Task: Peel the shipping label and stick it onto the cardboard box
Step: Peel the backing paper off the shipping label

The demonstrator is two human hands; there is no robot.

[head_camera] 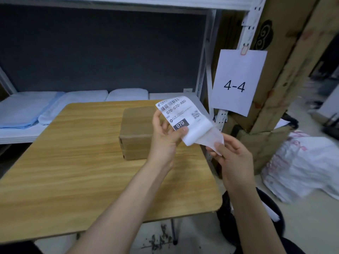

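The right hand (233,153) pinches the backing paper (211,138); the left hand (167,132), thumb and fingers closed, grips the label (180,111) (printed side up) above the box (135,132) on the table (73,162).

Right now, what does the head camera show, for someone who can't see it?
Two bare hands peel a shipping label: the left hand holds the printed sticker, the right hand pulls its backing paper away. A closed cardboard box sits behind on a wooden table.
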